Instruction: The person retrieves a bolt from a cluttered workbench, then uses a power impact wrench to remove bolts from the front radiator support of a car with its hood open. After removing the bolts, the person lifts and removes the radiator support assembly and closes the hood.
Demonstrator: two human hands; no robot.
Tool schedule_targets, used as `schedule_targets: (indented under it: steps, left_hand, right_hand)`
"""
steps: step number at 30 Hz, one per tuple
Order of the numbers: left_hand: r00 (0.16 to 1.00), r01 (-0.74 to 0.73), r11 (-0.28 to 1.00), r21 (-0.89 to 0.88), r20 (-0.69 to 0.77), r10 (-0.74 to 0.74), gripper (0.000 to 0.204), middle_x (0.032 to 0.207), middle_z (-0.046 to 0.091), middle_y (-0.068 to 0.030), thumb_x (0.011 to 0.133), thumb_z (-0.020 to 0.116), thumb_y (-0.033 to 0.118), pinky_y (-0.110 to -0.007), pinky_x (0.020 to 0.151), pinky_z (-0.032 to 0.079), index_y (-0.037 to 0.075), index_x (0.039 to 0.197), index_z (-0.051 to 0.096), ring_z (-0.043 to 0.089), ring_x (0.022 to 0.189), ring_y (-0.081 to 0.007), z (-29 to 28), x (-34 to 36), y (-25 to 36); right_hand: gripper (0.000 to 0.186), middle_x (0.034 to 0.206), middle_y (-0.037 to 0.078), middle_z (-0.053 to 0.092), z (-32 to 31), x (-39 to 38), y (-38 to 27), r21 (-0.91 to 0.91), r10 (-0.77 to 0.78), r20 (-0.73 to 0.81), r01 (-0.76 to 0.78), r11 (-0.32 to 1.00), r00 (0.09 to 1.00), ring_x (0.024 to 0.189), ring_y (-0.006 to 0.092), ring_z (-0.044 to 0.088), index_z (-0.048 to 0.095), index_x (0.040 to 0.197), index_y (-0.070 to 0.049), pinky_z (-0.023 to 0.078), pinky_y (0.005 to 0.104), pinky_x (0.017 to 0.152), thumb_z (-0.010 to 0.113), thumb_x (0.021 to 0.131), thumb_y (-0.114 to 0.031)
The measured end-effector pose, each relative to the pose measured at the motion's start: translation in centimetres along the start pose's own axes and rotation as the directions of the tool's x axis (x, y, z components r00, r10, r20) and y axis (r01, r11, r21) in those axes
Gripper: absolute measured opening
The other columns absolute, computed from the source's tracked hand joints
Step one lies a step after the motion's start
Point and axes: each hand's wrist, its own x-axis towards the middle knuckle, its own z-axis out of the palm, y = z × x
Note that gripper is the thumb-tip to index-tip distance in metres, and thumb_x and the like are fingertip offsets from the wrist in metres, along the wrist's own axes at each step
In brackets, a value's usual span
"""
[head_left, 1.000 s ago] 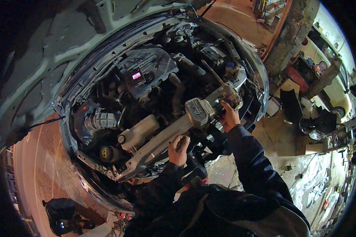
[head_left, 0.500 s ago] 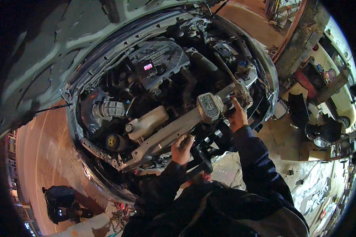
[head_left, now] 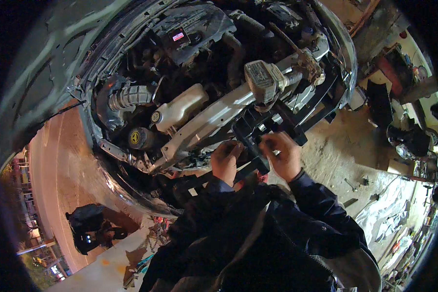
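Black framework (head_left: 251,145) lies between the left grip (head_left: 225,163) and right grip (head_left: 283,158) in my head-camera feed, on the near side of the silver crossmember (head_left: 207,122). I see both curled close beside it, but cannot tell whether either grasps anything.

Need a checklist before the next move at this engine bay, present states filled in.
1. Left hand and right hand both in view: ok, one on each side of the black frame.
2. Firm grip on a part: cannot tell, fingers hide any.
3. Hood raised: ok.
4. Cap on the white reservoir: ok.
5. Silver crossbar unobstructed: not ok, a boxy part overlaps it.
6. Boxy part fastened: cannot tell.
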Motion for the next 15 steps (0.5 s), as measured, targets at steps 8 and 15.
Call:
schedule_targets:
  steps: [8,15]
  left_hand:
    - [0.989,0.147,0.989,0.024,-0.017,-0.147,0.015,0.103,0.076,-0.0087,0.1,0.071,0.007,-0.033,0.081,0.058,-0.002,0.113,0.073,0.071,0.09,-0.0164,-0.2,-0.5,-0.8]
    - [0.993,-0.058,0.931,0.361,-0.076,0.091,0.019,0.099,0.077,-0.0096,0.099,0.074,0.012,-0.032,0.083,0.057,-0.004,0.11,0.074,0.07,0.088,-0.0157,-1.0,2.1,-1.0]
  right_hand:
    - [0.041,0.105,0.019,0.066,4.0,-1.4,0.9,-0.263,-0.107,0.064,0.121,0.957,0.992,0.094,0.046,0.069,0.07,0.118,-0.006,0.059,0.0486,0.08,0.076,0.078,0.001]
    - [0.022,0.102,0.019,0.073,5.2,1.0,3.6,-0.237,-0.047,-0.081,0.027,0.971,0.996,0.093,0.042,0.072,0.073,0.11,-0.003,0.059,0.047,0.08,0.076,0.089,-0.009]
